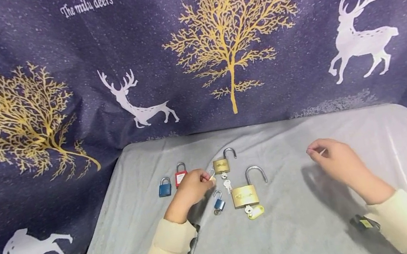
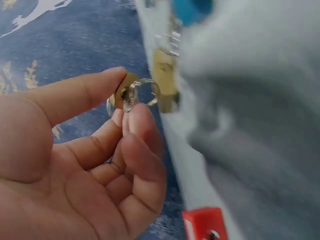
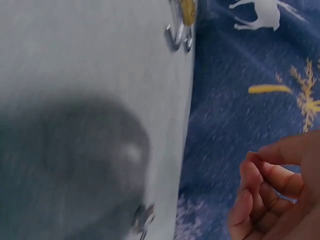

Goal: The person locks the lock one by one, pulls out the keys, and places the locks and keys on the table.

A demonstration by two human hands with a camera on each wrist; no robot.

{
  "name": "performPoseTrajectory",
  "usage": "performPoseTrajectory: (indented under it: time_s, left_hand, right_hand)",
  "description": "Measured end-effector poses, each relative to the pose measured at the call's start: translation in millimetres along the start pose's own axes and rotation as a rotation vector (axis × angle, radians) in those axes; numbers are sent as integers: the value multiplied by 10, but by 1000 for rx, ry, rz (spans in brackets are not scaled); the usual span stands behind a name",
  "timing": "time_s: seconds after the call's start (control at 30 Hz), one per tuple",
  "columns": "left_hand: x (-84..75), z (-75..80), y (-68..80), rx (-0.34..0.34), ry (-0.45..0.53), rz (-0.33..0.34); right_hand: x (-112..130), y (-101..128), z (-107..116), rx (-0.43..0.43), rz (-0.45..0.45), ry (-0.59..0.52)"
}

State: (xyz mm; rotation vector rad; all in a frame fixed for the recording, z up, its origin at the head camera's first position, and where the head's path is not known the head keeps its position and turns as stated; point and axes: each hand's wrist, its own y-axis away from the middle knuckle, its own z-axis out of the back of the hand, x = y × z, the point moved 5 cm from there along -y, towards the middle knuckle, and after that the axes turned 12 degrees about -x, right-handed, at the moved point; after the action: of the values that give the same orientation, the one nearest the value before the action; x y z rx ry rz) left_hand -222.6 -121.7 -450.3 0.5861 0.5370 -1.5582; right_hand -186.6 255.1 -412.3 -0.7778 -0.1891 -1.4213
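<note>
My left hand (image 1: 202,181) pinches a tiny brass padlock (image 1: 211,174) between thumb and fingers, just above the grey cloth; the left wrist view shows the left hand (image 2: 122,102) holding that tiny padlock (image 2: 135,92) by its silver shackle. Right beside it lies a medium brass padlock (image 1: 221,165) with its shackle open and keys (image 1: 227,183) in it. My right hand (image 1: 320,155) hovers over bare cloth to the right, fingers loosely curled and holding nothing, as the right wrist view of the right hand (image 3: 257,175) confirms.
On the grey cloth (image 1: 305,218) lie a blue padlock (image 1: 164,188), a red padlock (image 1: 181,176), a small blue padlock (image 1: 219,203) and a large brass padlock (image 1: 245,195) with open shackle and yellow-capped key (image 1: 255,212). A dark deer-print backdrop (image 1: 191,56) rises behind.
</note>
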Motion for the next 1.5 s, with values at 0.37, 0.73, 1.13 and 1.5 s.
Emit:
performPoseTrajectory:
  time_s: [0.37,0.73,1.13,1.5]
  left_hand:
    - [-385,20,-28,-8,177,-20]
    - [-703,-103,-31,26,384,-82]
    - [-946,-239,61,147,525,-117]
    - [-1034,-314,155,239,618,-145]
  right_hand:
    - [389,-5,-192,12,33,-97]
    - [705,-3,-382,9,114,-242]
    - [1045,-58,-514,54,137,-450]
    - [1115,-69,-637,108,76,-717]
